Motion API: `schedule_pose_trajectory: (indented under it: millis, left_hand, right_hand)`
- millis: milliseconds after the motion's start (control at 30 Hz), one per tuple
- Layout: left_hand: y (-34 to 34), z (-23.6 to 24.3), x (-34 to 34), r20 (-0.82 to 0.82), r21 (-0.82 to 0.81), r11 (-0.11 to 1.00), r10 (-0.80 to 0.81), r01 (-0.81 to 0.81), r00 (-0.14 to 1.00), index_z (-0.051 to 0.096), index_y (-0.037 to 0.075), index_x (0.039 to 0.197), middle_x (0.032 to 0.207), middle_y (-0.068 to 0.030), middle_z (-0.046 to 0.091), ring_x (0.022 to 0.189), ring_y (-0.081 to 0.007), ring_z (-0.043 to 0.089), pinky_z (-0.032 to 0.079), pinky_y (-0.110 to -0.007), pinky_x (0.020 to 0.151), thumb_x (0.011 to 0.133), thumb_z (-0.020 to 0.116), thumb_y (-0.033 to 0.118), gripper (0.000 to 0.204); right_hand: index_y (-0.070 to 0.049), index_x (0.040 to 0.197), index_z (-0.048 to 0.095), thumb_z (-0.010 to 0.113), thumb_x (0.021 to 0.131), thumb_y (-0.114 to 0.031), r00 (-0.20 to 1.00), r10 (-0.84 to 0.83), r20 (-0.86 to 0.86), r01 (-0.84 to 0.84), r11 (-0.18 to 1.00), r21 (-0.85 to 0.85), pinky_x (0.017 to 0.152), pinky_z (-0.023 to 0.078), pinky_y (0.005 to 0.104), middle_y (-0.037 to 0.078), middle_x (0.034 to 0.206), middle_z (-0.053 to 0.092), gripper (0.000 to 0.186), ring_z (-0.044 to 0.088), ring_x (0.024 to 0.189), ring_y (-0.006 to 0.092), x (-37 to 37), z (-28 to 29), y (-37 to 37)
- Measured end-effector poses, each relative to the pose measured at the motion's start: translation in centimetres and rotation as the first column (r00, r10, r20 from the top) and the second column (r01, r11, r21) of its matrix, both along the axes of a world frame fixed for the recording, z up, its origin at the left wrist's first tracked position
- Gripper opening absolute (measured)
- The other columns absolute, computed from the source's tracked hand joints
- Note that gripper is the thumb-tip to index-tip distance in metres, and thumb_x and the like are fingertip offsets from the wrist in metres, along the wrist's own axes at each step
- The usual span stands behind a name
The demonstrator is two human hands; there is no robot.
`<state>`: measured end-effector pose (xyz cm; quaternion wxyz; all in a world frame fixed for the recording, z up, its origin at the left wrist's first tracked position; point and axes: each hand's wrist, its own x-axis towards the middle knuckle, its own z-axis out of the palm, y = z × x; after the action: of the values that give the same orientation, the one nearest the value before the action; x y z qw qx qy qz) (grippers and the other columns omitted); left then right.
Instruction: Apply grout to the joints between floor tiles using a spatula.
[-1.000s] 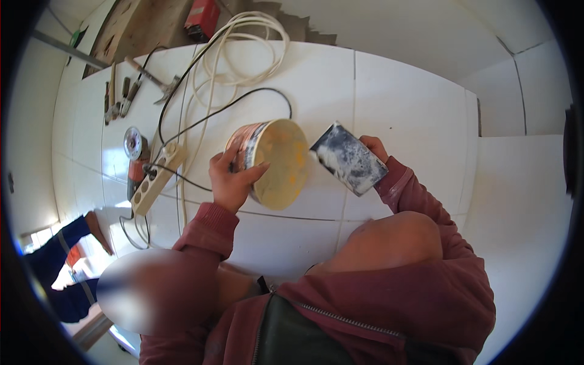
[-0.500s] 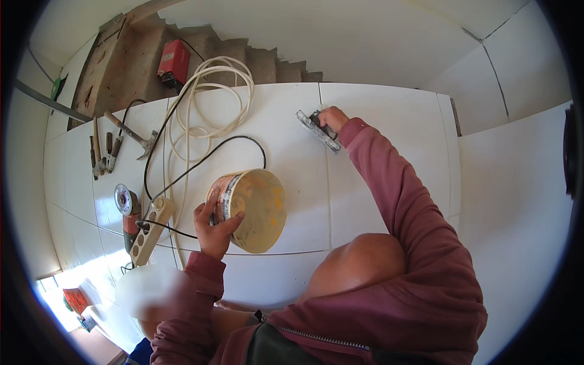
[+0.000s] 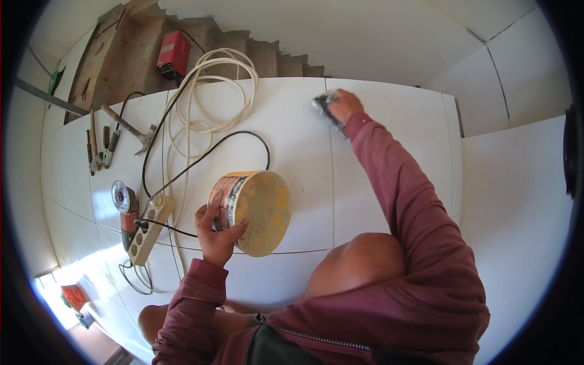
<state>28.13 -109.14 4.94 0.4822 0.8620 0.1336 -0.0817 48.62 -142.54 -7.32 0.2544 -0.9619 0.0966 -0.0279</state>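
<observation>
My left hand (image 3: 218,234) grips a yellowish plastic bucket (image 3: 263,213), thumb over its rim and fingers against the labelled side. The bucket is tipped toward me, its inside smeared with pale residue. Farther off, my right arm stretches out over the white tiles (image 3: 292,121). There my right hand (image 3: 345,106) is closed on a hand float (image 3: 322,104) coated in grey, slightly blurred, beside a tile joint. My fingers hide most of the float's handle.
Coiled white cable (image 3: 243,100) and a power strip (image 3: 151,230) lie left of the bucket, near an angle grinder (image 3: 126,210). A hammer (image 3: 131,129) and several hand tools (image 3: 100,146) lie farther left. Behind, a red box-shaped device (image 3: 174,53) stands by rough steps (image 3: 140,58).
My right hand has moved the float a little away from me and to the right, turning it somewhat. My left hand keeps its hold on the bucket, which has barely shifted.
</observation>
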Motion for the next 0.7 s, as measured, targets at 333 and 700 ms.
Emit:
schedule_pose_trajectory:
  millis: [333, 700]
  left_hand:
    - [0.9, -1.7, 0.1, -0.017, -0.184, 0.982, 0.045, -0.047, 0.999, 0.05, 0.002, 0.119, 0.101, -0.0091, 0.046, 0.095, -0.0199, 0.044, 0.036, -0.033, 0.087, 0.054, 0.075, 0.012, 0.071]
    - [-0.5, -1.3, 0.8, 0.014, -0.21, 0.978, 0.009, -0.006, 1.0, 0.053, 0.004, 0.116, 0.101, -0.0097, 0.046, 0.097, -0.0201, 0.046, 0.037, -0.03, 0.086, 0.062, 0.075, 0.016, 0.06]
  right_hand:
    - [-0.002, 0.085, 0.063, 0.048, 0.068, -0.016, 0.961, 0.078, -0.266, -0.066, 0.996, 0.052, 0.078, 0.044, 0.0382, 0.021, 0.089, 0.061, 0.026, 0.058, 0.086, 0.0335, 3.5, 1.2, -2.7]
    - [-0.001, 0.101, 0.054, 0.042, 0.056, -0.002, 0.763, 0.624, -0.169, 0.197, 0.025, 0.98, 0.06, 0.042, 0.0219, 0.008, 0.082, 0.056, 0.046, 0.053, 0.07, 0.0129, -11.1, 7.6, 1.9]
